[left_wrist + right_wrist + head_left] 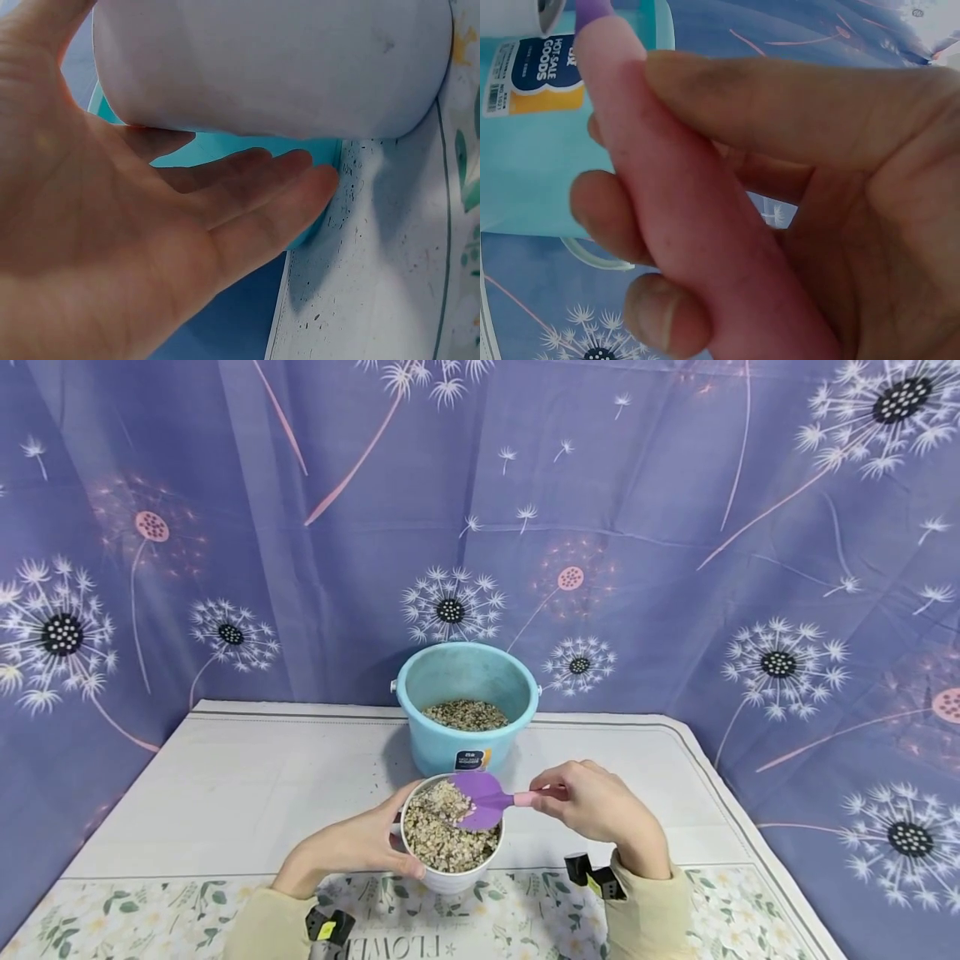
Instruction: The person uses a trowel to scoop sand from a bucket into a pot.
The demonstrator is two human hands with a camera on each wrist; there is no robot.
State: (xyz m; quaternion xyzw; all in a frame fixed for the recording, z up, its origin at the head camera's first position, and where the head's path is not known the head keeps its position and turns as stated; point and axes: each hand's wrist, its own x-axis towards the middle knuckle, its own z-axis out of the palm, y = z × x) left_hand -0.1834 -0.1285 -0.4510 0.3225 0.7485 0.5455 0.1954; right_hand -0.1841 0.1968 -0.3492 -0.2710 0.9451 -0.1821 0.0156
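Observation:
A white pot (pixel 452 882), filled almost to its rim with a grainy soil mix (pixel 450 843), is held above the table. My left hand (pixel 367 841) grips its left side, thumb toward the front; in the left wrist view some fingers extend below the pot's side. My right hand (pixel 600 797) holds a small purple trowel (pixel 483 802) by its pink handle (pixel 675 180), fingers wrapped round it. The trowel's blade lies over the pot's right part, with some mix on its tip. Behind the pot stands a light-blue bucket (pixel 427 739) with more of the mix (pixel 467 715) inside.
The white table (pixel 285 777) has a floral-printed strip (pixel 187 910) along its front edge. Dark crumbs (pixel 315 319) lie on it near the bucket. A purple-blue dandelion curtain (pixel 337 568) hangs close behind the bucket and along the sides.

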